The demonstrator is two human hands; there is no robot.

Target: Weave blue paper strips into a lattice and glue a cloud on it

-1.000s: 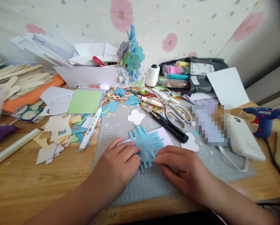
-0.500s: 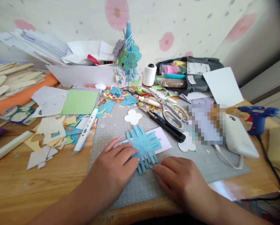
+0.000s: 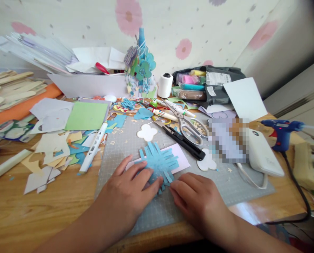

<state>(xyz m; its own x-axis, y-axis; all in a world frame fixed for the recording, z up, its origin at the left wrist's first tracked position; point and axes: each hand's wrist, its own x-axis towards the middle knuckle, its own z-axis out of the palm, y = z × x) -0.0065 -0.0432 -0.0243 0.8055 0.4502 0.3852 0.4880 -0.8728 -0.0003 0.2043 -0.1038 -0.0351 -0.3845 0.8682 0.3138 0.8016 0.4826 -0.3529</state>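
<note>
Blue paper strips [image 3: 159, 158], woven crosswise with loose ends on every side, lie over a pale lilac paper rectangle [image 3: 181, 158] on the grey cutting mat [image 3: 114, 140]. My left hand [image 3: 127, 189] rests on the weave's left and near side, fingers spread flat and pressing it down. At the near right corner, my right hand [image 3: 199, 196] has its fingers closed in a pinch at the end of a blue strip; its fingertips are partly hidden. Beyond the weave are a white flower-shaped cutout [image 3: 146, 132], a black utility knife [image 3: 184, 142] and scissors [image 3: 191, 128].
A second white cutout [image 3: 206, 161] lies to the right, near a white power bank [image 3: 266, 151] and a blue glue gun [image 3: 280, 130]. Paper scraps [image 3: 51, 147] and a white marker [image 3: 93, 147] are at left. A thread spool [image 3: 165, 86] stands at the back.
My left hand's index finger has moved right and toward me across the near strips. My right hand stays at the near right corner. The whole view has shifted slightly.
</note>
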